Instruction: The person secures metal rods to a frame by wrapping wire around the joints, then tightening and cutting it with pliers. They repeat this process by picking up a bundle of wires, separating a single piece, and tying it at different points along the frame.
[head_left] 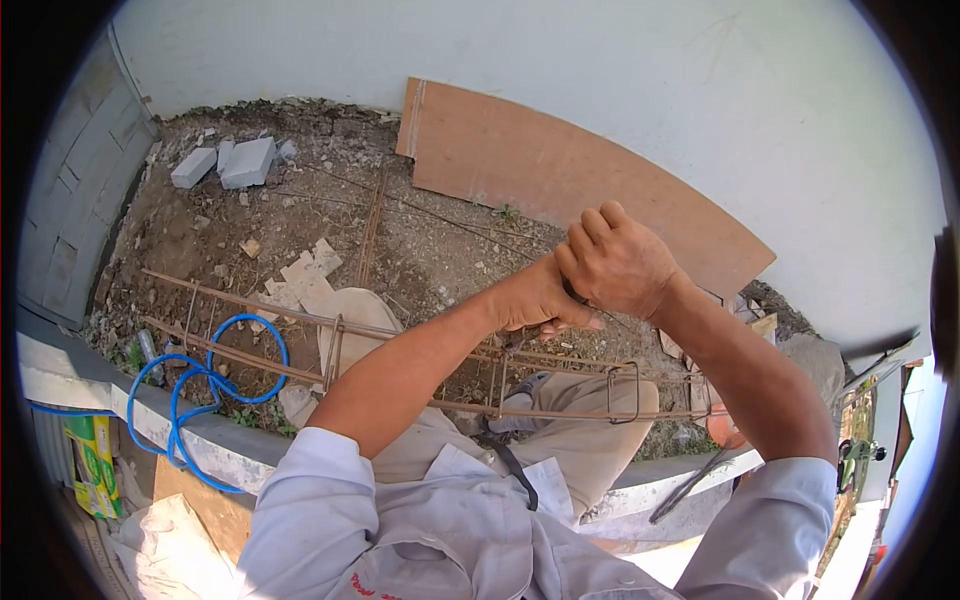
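Observation:
My left hand (530, 298) and my right hand (620, 262) are pressed together just above a rusty rebar cage (420, 345). Both are closed around a small dark tool (573, 293), of which only a sliver shows between them. My right fingers curl over the back of my left hand. The cage has long bars and rectangular stirrups (622, 392), and it lies across my knees from far left to right. Below the hands are my beige trousers (580, 420) and grey shirt.
A blue hose (212, 378) loops over the concrete ledge (150, 420) on the left. A plywood sheet (560, 170) leans on the white wall. Grey blocks (238, 160) and broken tile lie on the dirt. A green and yellow bag (95, 452) sits lower left.

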